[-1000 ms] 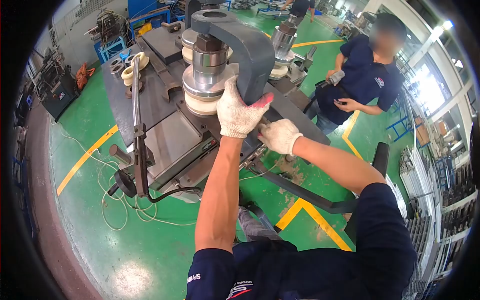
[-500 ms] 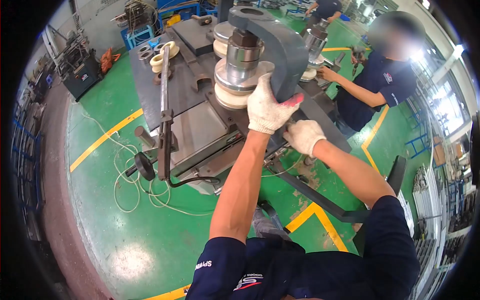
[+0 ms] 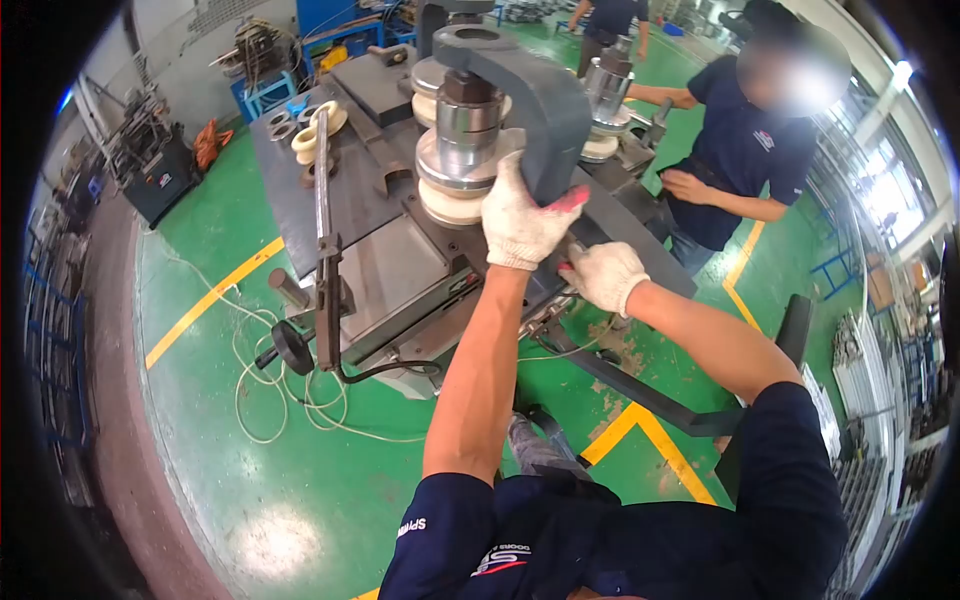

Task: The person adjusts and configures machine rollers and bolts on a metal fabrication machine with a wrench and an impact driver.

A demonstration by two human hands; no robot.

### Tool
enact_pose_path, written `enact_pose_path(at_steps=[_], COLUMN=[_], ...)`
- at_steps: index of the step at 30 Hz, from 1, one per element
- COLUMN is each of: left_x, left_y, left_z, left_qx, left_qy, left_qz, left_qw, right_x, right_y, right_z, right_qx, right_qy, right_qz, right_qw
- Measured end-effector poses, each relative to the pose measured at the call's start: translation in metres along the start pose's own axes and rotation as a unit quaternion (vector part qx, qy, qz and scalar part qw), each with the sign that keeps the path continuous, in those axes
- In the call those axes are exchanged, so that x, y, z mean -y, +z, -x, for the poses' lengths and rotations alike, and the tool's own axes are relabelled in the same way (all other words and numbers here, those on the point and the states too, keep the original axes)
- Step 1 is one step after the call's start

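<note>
My left hand [image 3: 522, 222], in a white knitted glove with a red-tipped thumb, is against the lower end of a thick, curved grey metal bracket [image 3: 560, 110]. The bracket lies between its thumb and fingers. The bracket's far end sits over a shiny steel spindle [image 3: 468, 125] with a dark nut. Below that is a cream roller [image 3: 448, 203] under a steel disc. My right hand [image 3: 605, 277], gloved too, is closed low beside the bracket, at the machine's front edge. Its fingertips curl around something I cannot make out.
Loose cream rings [image 3: 315, 135] lie on the machine table [image 3: 290, 185] at left. A handwheel [image 3: 292, 347] and an upright bar [image 3: 322, 190] project at the front left. A cable [image 3: 265, 410] loops across the floor. A co-worker [image 3: 755, 140] stands at the right beside another spindle [image 3: 608, 90].
My view has shifted slightly; both my hands keep nearly the same grip. The co-worker's near hand has drawn back from the right roller, and their other arm now reaches toward the spindle.
</note>
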State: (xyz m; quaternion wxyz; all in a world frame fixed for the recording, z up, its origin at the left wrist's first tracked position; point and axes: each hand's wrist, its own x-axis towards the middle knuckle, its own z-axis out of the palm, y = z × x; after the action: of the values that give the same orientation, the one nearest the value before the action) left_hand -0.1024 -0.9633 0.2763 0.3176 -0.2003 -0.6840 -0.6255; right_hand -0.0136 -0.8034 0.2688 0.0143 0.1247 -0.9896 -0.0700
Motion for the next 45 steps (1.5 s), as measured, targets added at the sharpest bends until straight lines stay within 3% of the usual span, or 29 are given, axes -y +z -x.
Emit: enact_pose_path(at_steps=[5,9,10,11,13,15,17,19,21,22,24,25,27,29,31,34,36,39,41,43,45], left_x=[0.004,0.011,0.004,0.001,0.003,-0.007,-0.005,-0.006,-0.001,0.003,0.013,0.008,0.004,0.006,0.01,0.014,0.018,0.021,0.006,0.001,-0.007], left_y=[0.003,0.008,0.005,0.003,0.005,0.002,-0.002,-0.008,-0.006,-0.004,0.004,0.001,0.006,0.009,0.012,0.006,0.01,0.012,0.019,0.012,0.011], left_z=[0.002,0.003,0.001,0.002,0.003,0.001,0.001,-0.001,0.0,0.0,0.002,0.001,0.003,0.003,0.004,0.007,0.006,0.004,0.004,0.004,0.005], left_qx=[-0.014,-0.022,-0.038,-0.026,-0.013,0.013,0.03,0.071,0.079,0.084,0.088,0.047,0.045,0.03,0.013,-0.02,-0.024,0.027,0.025,0.023,0.028], left_qy=[-0.006,0.013,0.06,0.04,0.02,-0.007,-0.018,-0.025,-0.026,-0.036,-0.063,0.018,-0.035,-0.026,0.006,-0.04,-0.019,0.011,-0.066,0.003,-0.062], left_qz=[0.022,0.022,0.006,0.006,0.012,0.017,0.024,-0.002,0.021,0.068,0.161,0.027,0.127,0.128,0.053,-0.145,0.017,0.126,0.34,0.095,0.099], left_qw=[1.0,0.999,0.997,0.999,1.0,1.0,0.999,0.997,0.996,0.994,0.981,0.998,0.99,0.991,0.999,0.988,0.999,0.992,0.938,0.995,0.993], right_x=[-0.021,0.009,0.018,0.024,0.023,0.013,0.02,0.025,0.035,0.03,0.049,0.054,0.059,0.06,0.044,0.02,0.006,-0.024,-0.045,-0.064,-0.087], right_y=[0.008,0.01,0.01,0.007,-0.002,0.02,0.026,0.051,0.064,0.101,0.101,0.096,0.079,0.056,0.035,0.032,0.024,0.036,0.043,0.045,0.052], right_z=[-0.013,-0.001,0.001,0.0,0.004,0.02,0.058,0.099,0.135,0.154,0.175,0.181,0.185,0.185,0.188,0.197,0.202,0.205,0.203,0.201,0.201], right_qx=[-0.013,0.014,-0.014,-0.008,0.017,-0.076,-0.055,0.105,0.206,0.227,0.161,0.118,0.024,-0.084,-0.144,-0.251,-0.295,-0.346,-0.39,-0.419,-0.441], right_qy=[-0.134,0.066,0.107,0.149,0.208,0.173,0.247,0.343,0.382,0.34,0.314,0.299,0.279,0.268,0.238,0.177,0.135,0.077,0.056,0.056,0.048], right_qz=[0.02,-0.031,-0.05,-0.076,-0.186,-0.295,-0.422,-0.507,-0.569,-0.625,-0.701,-0.734,-0.781,-0.8,-0.755,-0.833,-0.877,-0.879,-0.866,-0.858,-0.851], right_qw=[0.991,0.997,0.993,0.986,0.96,0.937,0.871,0.784,0.699,0.666,0.62,0.598,0.558,0.53,0.593,0.459,0.354,0.317,0.307,0.292,0.281])
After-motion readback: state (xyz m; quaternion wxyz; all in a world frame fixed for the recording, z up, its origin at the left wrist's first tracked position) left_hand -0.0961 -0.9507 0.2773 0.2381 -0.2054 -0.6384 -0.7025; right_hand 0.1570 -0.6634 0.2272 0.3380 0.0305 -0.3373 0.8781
